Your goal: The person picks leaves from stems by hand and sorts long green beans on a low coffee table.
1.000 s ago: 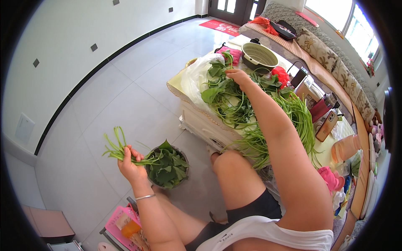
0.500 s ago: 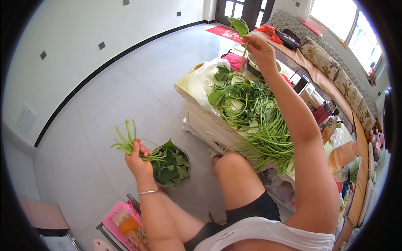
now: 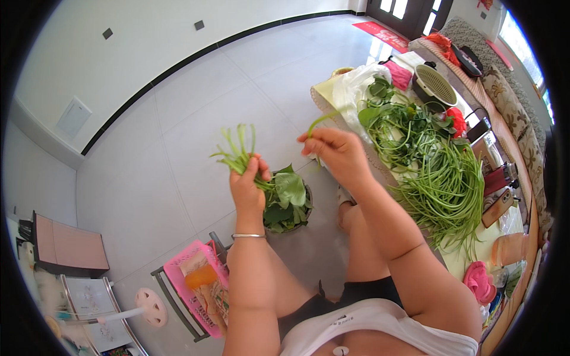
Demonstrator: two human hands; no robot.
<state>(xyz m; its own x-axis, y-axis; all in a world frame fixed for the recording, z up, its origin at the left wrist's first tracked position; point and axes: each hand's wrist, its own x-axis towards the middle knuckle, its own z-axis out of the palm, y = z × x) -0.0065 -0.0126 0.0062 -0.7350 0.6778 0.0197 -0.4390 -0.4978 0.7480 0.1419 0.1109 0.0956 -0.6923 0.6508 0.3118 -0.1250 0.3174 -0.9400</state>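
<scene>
My left hand (image 3: 249,178), a metal bangle on its wrist, is closed around a bunch of green stems (image 3: 237,148) whose ends fan out above the fist. Between the thumb and fingers of my right hand (image 3: 335,151) is a single curved green stem (image 3: 320,120). Below and between the hands, a round bucket (image 3: 309,204) on the floor holds dark green leaves (image 3: 276,216). A lighter broad leaf (image 3: 291,188) shows over them. To the right, a heap of leafy stems (image 3: 439,178) lies spread across a low table (image 3: 323,92).
A green strainer basket (image 3: 436,86), a pink cloth (image 3: 398,74) and a white plastic bag (image 3: 350,89) sit at the table's far end. Along its right side are a phone (image 3: 497,207) and a dark red flask (image 3: 500,178). A pink basket (image 3: 193,285) stands by my left leg.
My right hand has come down and left from above the table, bringing a stem near my left hand. The leaf seen on its stem no longer shows there. The view has turned left.
</scene>
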